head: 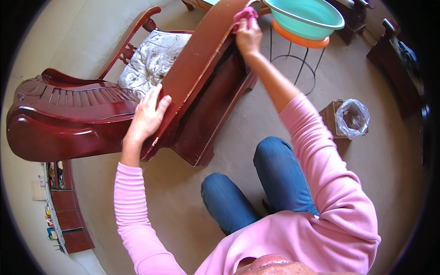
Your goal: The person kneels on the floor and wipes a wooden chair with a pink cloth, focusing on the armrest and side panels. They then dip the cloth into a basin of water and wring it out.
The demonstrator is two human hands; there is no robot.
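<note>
My right hand (249, 37) grips a crumpled pink cloth (246, 15) against the far end of a dark red wooden armrest (196, 65). The armrest belongs to a wooden chair with a slatted, carved backrest (75, 94). Flat on the near part of the armrest rests my left hand (148, 113), holding nothing. Along the armrest's outer edge the finish is chipped and pale. Beyond it lies a silvery patterned seat cushion (154, 56).
A turquoise basin (306, 17) stands on an orange-topped stool (299, 38) with thin metal legs. To the right is a cardboard box (330, 118) beside or under a plastic bag liner (353, 118). Dark wooden furniture (395, 68) lines the right; a cabinet (70, 209) is at lower left.
</note>
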